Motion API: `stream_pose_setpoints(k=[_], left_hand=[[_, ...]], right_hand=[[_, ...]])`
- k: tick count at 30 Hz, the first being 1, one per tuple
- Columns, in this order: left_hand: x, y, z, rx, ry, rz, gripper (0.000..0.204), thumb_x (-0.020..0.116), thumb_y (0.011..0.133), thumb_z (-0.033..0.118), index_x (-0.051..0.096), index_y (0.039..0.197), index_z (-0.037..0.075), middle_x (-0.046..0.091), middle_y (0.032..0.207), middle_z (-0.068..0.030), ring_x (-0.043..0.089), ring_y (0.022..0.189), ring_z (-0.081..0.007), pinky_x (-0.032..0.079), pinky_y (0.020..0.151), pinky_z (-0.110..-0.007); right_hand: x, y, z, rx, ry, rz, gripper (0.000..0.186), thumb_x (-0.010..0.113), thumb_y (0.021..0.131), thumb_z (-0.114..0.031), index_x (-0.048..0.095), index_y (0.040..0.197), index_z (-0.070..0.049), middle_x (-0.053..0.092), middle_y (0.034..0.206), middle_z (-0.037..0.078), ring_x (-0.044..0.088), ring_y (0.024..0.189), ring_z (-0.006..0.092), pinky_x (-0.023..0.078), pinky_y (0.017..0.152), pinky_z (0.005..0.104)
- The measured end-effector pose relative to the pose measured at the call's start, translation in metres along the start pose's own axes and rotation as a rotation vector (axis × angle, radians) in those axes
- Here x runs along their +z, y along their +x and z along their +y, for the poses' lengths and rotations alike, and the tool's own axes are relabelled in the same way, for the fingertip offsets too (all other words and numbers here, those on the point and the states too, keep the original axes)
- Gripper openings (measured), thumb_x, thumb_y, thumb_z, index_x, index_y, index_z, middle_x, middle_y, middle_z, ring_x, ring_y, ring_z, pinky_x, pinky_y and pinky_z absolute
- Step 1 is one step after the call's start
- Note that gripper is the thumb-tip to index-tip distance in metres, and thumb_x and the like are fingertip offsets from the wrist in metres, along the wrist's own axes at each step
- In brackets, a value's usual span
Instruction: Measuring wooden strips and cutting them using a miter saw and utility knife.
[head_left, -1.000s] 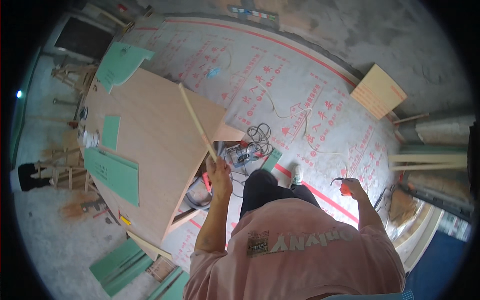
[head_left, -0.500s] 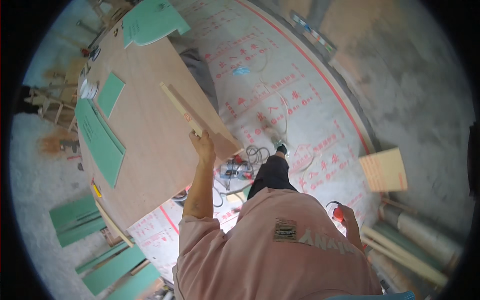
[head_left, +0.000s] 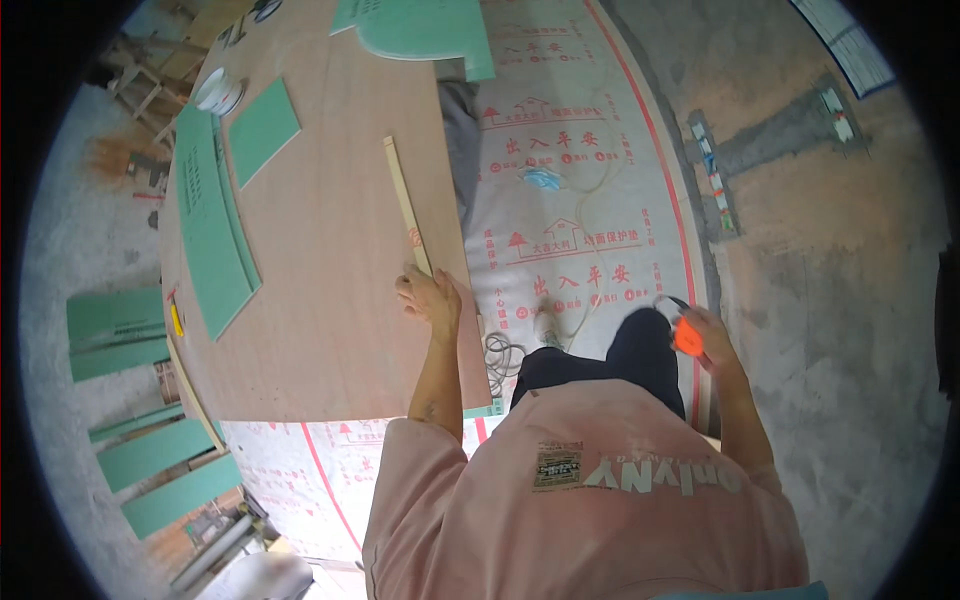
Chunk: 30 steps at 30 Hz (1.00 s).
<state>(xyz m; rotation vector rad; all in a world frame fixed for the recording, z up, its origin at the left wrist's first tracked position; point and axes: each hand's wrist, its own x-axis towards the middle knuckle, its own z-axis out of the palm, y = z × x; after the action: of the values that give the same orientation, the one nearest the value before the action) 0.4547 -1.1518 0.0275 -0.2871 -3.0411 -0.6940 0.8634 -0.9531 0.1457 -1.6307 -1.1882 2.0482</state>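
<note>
My left hand (head_left: 432, 298) is closed round the near end of a narrow pale wooden strip (head_left: 404, 200), over the right part of a broad plywood worktop (head_left: 330, 330). The strip points away from me, and its far end is free. Out to my right, my right hand (head_left: 716, 340) grips an orange tape measure (head_left: 688, 338). A short curved length of blade (head_left: 672, 299) sticks out of its case. On the worktop, left of the strip, lie a loose green board piece (head_left: 265, 130) and longer curved green boards (head_left: 205, 220).
A white tub (head_left: 219, 92) stands at the worktop's far left, and a large cut green board (head_left: 420, 28) overhangs its far right edge. Coiled cable (head_left: 503, 355) lies on the printed floor sheet (head_left: 570, 240) beside my foot. Green offcuts (head_left: 170, 455) lie on the floor at left.
I have moved in toward the worktop. The wooden strip has turned to point more straight ahead, with my left hand still at its near end. The tape measure has come up on my right.
</note>
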Motion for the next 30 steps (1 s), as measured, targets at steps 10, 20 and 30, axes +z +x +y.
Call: stream_pose_setpoints(k=[10, 20, 30], left_hand=[[-0.033, -0.056, 0.098, -0.794, -2.115, -1.061, 0.049, 0.047, 0.101, 0.049, 0.054, 0.131, 0.01, 0.061, 0.126, -0.0093, 0.058, 0.118, -0.0284, 0.046, 0.095, -0.055], [-0.014, 0.025, 0.1, -0.834, -2.0, -0.492, 0.039, 0.047, 0.102, 0.04, 0.06, 0.119, 0.007, 0.067, 0.11, -0.0107, 0.066, 0.103, -0.0254, 0.057, 0.085, -0.046], [0.02, 0.084, 0.096, -0.953, -1.447, 0.265, 0.031, 0.051, 0.101, 0.023, 0.057, 0.121, 0.0, 0.061, 0.1, -0.0059, 0.063, 0.089, -0.0195, 0.054, 0.079, -0.036]], right_hand=[[0.254, 0.087, -0.11, -0.319, -0.39, -0.881, 0.029, 0.068, 0.093, -0.017, 0.064, 0.114, 0.003, 0.067, 0.103, 0.006, 0.062, 0.094, 0.0127, 0.049, 0.084, 0.0282], [0.405, 0.259, -0.184, -0.969, -0.773, -1.006, 0.02, 0.071, 0.088, -0.022, 0.067, 0.099, -0.006, 0.069, 0.089, 0.012, 0.068, 0.085, 0.0281, 0.052, 0.076, 0.0372], [0.586, 0.375, -0.186, -1.304, -1.717, -0.896, 0.025, 0.065, 0.09, -0.029, 0.07, 0.092, -0.004, 0.073, 0.09, 0.016, 0.072, 0.089, 0.0324, 0.056, 0.074, 0.0449]])
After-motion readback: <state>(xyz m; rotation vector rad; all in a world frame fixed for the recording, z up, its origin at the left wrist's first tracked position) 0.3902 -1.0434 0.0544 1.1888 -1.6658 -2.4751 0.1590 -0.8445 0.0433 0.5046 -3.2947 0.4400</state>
